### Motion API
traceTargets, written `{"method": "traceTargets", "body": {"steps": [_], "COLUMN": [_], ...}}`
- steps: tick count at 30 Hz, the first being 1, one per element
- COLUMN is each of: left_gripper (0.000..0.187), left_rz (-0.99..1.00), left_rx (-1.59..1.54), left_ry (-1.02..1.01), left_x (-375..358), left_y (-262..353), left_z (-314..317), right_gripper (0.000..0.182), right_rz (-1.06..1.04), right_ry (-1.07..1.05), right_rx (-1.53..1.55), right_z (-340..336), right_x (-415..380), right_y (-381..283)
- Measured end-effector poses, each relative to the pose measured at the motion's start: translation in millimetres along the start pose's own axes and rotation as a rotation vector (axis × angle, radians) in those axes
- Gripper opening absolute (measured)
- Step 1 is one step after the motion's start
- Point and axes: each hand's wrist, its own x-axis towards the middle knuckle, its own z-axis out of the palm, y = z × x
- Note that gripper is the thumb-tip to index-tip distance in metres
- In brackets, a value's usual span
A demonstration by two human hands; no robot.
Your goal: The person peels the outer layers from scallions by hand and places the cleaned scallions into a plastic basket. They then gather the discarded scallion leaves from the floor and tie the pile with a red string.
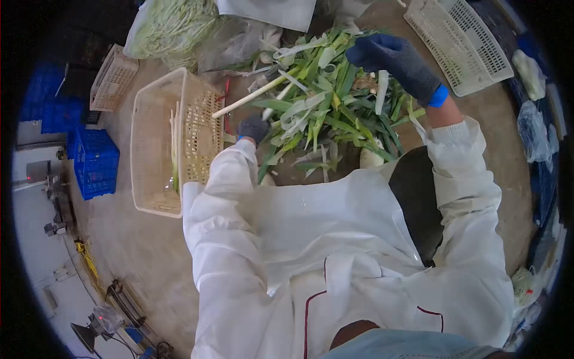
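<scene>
A heap of green leek leaves and stalks (335, 107) lies on the floor in front of my knees. My left hand (254, 128), in a dark glove, is closed at the heap's left side, close to a long pale stalk (254, 96); what its fingers hold is too small to make out. Above the heap's right side is my right hand (382, 54), in a dark glove with a blue wristband. Its fingers are curled together, and anything in them is hidden. Left of my left hand stands a cream perforated crate (139, 149) with a few thin stalks (174, 146) inside.
A large bag of pale green vegetables (173, 30) sits at the upper left. Another cream crate (460, 42) stands at the upper right. A smaller beige crate (113, 78) and a blue crate (95, 161) are on the left. Plastic bags (535, 131) lie along the right edge.
</scene>
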Motion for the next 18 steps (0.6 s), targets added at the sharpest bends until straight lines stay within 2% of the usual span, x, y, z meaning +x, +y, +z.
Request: {"method": "traceTargets", "body": {"steps": [2,3,4,6,7,9,10,11,12,13,16,17,18], "left_gripper": [0.034,0.030,0.027,0.022,0.021,0.020,0.021,0.024,0.023,0.021,0.021,0.024,0.027], "left_rz": [-0.015,-0.029,-0.045,0.058,0.104,0.162,0.171,0.020,0.031,0.048,0.120,0.219,0.229], "left_rx": [0.021,0.110,0.200,0.314,0.310,0.256,0.206,0.045,0.047,-0.055,-0.443,-0.197,-0.502], "left_ry": [0.220,0.278,0.336,0.504,0.537,0.567,0.565,0.507,0.503,0.517,0.537,0.514,0.451], "left_x": [2,-6,-19,-42,-57,-86,-100,-120,-128,-134,-130,-127,-121], "left_y": [-8,1,13,21,19,12,12,26,19,15,-4,1,4], "left_z": [-44,-85,-133,-201,-229,-268,-281,-291,-290,-284,-240,-235,-222], "right_gripper": [0.033,0.032,0.036,0.045,0.055,0.058,0.054,0.051,0.048,0.038,0.034,0.035,0.036], "right_rz": [-0.023,0.068,0.006,-0.118,-0.216,-0.121,-0.054,0.017,0.091,0.159,0.180,0.155,0.129], "right_ry": [0.012,0.064,0.074,0.104,0.109,-0.054,-0.101,-0.141,-0.172,-0.201,-0.147,-0.105,-0.064], "right_rx": [-0.136,-0.260,-0.447,-0.820,-0.770,-0.756,-0.643,-0.529,-0.421,-0.262,0.394,0.641,0.887], "right_z": [-4,0,1,5,4,4,5,6,10,15,34,38,39], "right_x": [2,0,-2,5,14,22,27,33,34,33,25,23,22], "right_y": [8,1,1,15,38,42,47,53,49,48,19,12,8]}}
